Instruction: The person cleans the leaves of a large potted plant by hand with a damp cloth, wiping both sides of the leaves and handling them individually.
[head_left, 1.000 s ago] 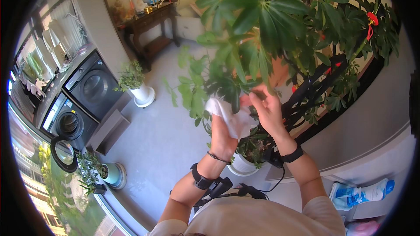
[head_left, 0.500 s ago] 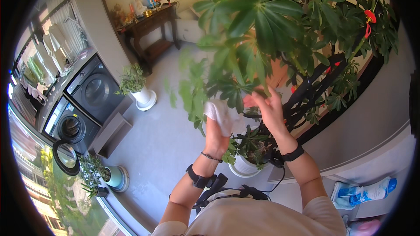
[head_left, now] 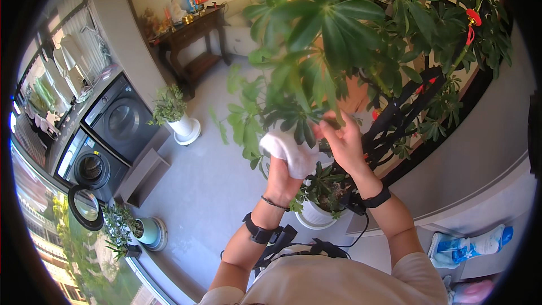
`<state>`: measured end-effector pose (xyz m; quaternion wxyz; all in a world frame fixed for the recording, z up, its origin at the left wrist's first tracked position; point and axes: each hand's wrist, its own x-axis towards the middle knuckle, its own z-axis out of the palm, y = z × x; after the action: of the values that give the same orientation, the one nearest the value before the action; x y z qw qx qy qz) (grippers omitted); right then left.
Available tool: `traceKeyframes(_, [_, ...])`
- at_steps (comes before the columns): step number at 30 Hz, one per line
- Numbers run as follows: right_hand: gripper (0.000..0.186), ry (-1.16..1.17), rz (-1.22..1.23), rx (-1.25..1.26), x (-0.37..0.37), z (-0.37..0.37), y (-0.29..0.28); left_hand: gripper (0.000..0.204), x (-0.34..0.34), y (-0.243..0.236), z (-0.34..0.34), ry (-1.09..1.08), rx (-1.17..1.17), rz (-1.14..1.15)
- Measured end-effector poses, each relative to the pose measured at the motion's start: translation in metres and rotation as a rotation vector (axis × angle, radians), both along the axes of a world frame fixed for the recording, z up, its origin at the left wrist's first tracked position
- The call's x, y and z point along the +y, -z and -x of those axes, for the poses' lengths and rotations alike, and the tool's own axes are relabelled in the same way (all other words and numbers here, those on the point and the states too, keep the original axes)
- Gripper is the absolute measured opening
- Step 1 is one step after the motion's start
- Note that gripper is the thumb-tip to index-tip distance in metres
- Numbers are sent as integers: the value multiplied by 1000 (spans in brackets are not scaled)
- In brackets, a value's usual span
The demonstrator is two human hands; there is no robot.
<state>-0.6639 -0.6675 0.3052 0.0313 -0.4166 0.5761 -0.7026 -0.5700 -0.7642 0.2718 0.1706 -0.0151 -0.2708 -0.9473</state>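
Note:
A tall potted plant with broad, glossy green leaves (head_left: 353,28) rises in front of me, its dark stems leaning to the upper right. My left hand (head_left: 282,178) is closed round a white cloth (head_left: 291,152), bunched just below the lower leaves. To its right, my right hand (head_left: 345,142) is raised among the foliage, thumb and fingers closed on a hanging green leaf (head_left: 337,112). Leaves partly cover those fingertips. Beneath both hands stands the plant's white pot (head_left: 316,217), with smaller leaves over its rim.
On the left are a washing machine (head_left: 93,166) with its round door (head_left: 84,206) swung out, and another front-loader (head_left: 124,116). A small potted plant (head_left: 183,126) stands on the floor. A dark wooden table (head_left: 197,31) is at the back; a blue-and-white bottle (head_left: 485,242) lies right.
My left hand and the cloth have shifted slightly right, closer to my right hand. The right hand's fingers have drawn together at the leaf. The leaves at left sway less.

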Motion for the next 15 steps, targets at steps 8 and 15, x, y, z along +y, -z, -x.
traceKeyframes(8, [8, 102, -56, 138, 0, -3, 3, 32, 13, 3, 11, -141, -243, 87])
traceKeyframes(15, [14, 137, -54, 193, -1, -4, 3, 28, 14, -7, 13, -215, -243, -57])
